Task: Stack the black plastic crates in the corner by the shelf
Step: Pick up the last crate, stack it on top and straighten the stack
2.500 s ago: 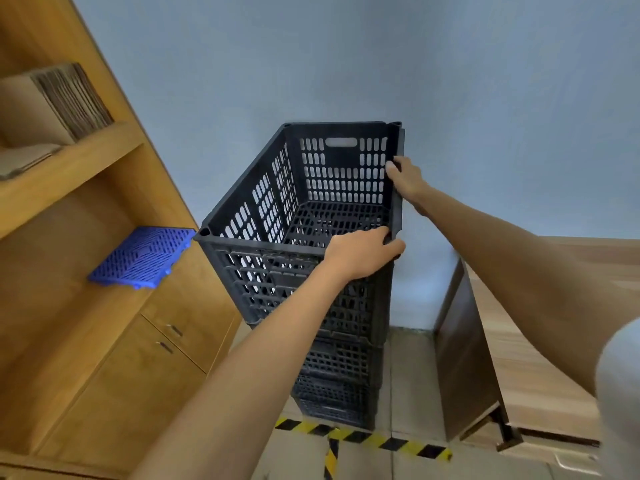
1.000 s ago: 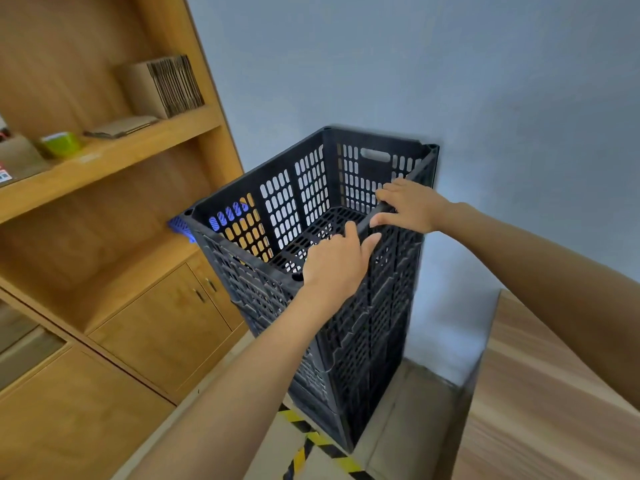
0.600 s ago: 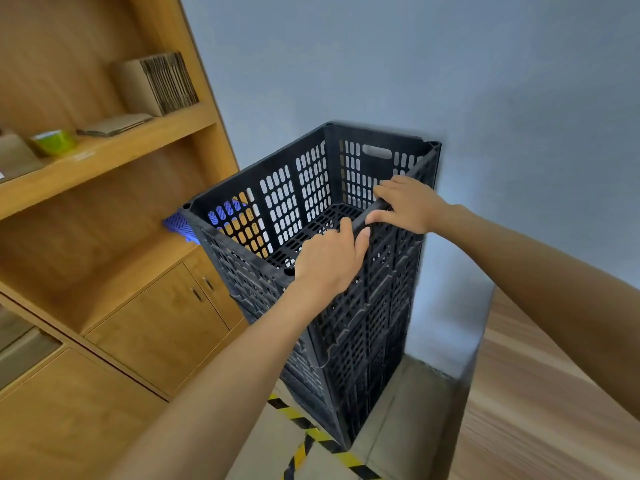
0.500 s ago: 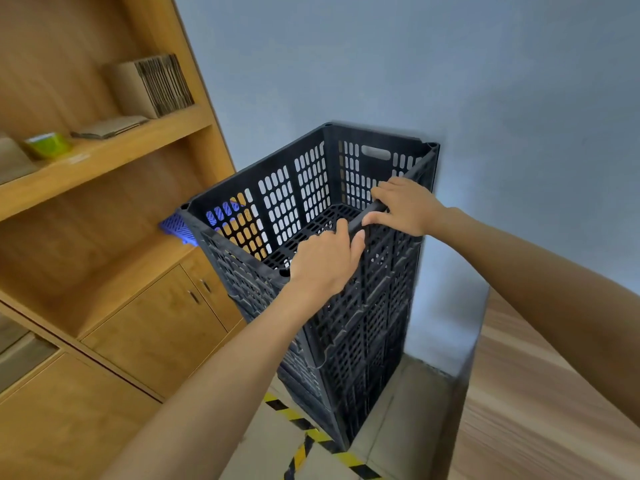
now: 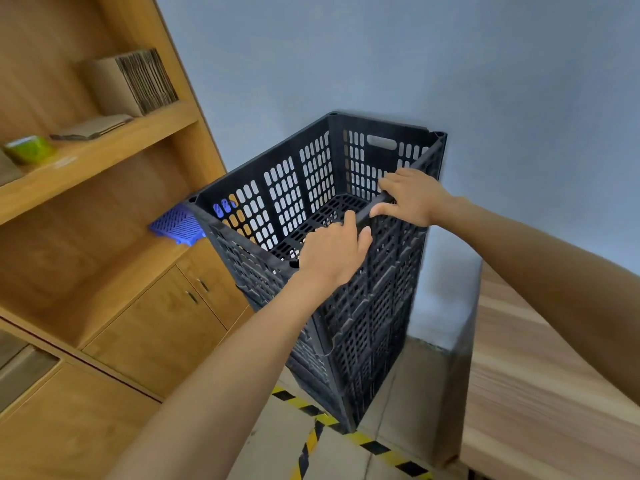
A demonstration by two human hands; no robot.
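A stack of black perforated plastic crates (image 5: 367, 327) stands on the floor between the wooden shelf unit (image 5: 104, 209) and the blue-grey wall. The top crate (image 5: 304, 181) is open and empty, and sits level on the ones below. My left hand (image 5: 334, 252) grips its right-hand rim near the front corner. My right hand (image 5: 412, 197) holds the same rim farther back, fingers curled over the edge. Both arms reach in from the lower right.
A blue plastic grid panel (image 5: 176, 223) lies on the shelf ledge, right behind the crate's left corner. Folded cardboard (image 5: 135, 81) and a green tape roll (image 5: 29, 148) sit on the upper shelf. A wooden table (image 5: 540, 375) stands at right. Yellow-black tape (image 5: 311, 441) marks the floor.
The top crate has settled onto the stack and now sits level. Both hands have shifted to its right rim and stay there. My view has swung left and closer.
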